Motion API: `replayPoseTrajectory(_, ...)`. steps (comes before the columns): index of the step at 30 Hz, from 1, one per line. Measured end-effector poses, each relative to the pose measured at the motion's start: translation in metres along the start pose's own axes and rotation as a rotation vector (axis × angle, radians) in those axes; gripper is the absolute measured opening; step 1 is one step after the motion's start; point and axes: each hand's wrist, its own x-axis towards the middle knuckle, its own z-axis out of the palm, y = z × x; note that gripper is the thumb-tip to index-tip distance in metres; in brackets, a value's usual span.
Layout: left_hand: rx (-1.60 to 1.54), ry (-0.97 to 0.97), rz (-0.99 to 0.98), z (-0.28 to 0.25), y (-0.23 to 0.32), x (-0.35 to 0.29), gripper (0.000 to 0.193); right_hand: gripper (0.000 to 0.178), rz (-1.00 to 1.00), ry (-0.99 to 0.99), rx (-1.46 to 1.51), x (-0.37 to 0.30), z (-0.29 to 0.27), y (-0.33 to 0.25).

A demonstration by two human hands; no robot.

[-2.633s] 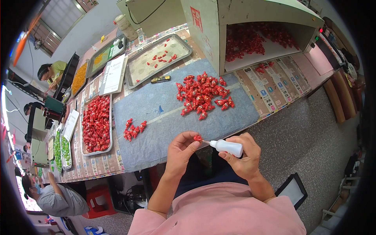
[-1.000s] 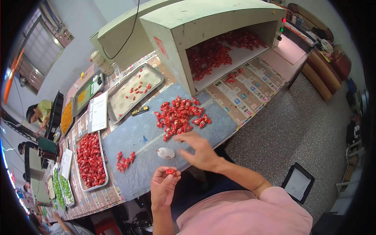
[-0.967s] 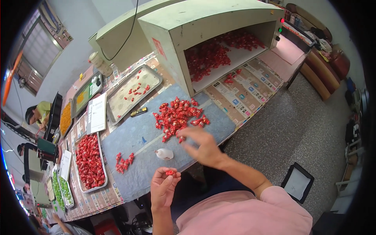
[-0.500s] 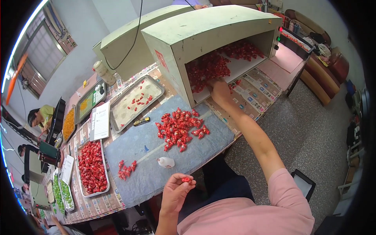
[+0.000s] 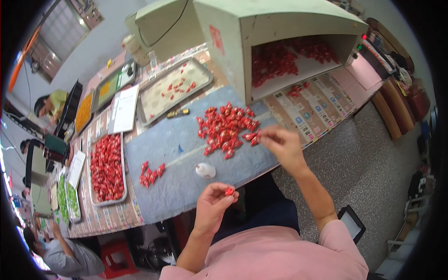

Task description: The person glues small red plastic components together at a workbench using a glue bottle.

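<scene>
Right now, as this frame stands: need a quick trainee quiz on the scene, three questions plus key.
1. Open: What is the person's left hand pinching?
2. True or false: The right hand is nearer than the left to the larger heap of glossy red pieces.
3. Multiple choice: Where is the small white plastic squeeze bottle? A) in the left hand B) on the blue fabric mat C) in a shallow metal tray

Key: 1. A small glossy red piece. 2. True. 3. B.

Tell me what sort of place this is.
Probably a small assembly workshop: a pale-green boxy metal machine holds many small red pieces, a silver rectangular metal tray is heaped with glossy red pieces, and a grey-shirted person is nearby.
</scene>
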Motion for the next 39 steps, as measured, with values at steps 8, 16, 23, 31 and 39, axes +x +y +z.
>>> replayPoseTrajectory(8,0.110,-0.016,0.137,0.005,-0.006,0.006,0.027,0.014,0.105,-0.196,0.152,-0.094,0.045,-0.015)
replayPoseTrajectory(16,0.227,-0.043,0.263,0.008,-0.009,0.000,0.024,0.013,0.181,-0.175,0.165,-0.100,0.046,-0.020)
replayPoseTrajectory(23,0.528,-0.052,0.478,0.007,-0.009,-0.001,0.023,0.013,0.157,-0.163,0.084,-0.102,0.046,-0.021)
replayPoseTrajectory(31,0.945,0.006,0.746,0.012,-0.005,-0.004,0.023,0.014,0.149,-0.152,0.044,-0.104,0.045,-0.023)
replayPoseTrajectory(39,1.003,-0.047,0.851,0.010,-0.002,-0.002,0.019,0.012,0.149,-0.114,0.034,-0.107,0.046,-0.022)
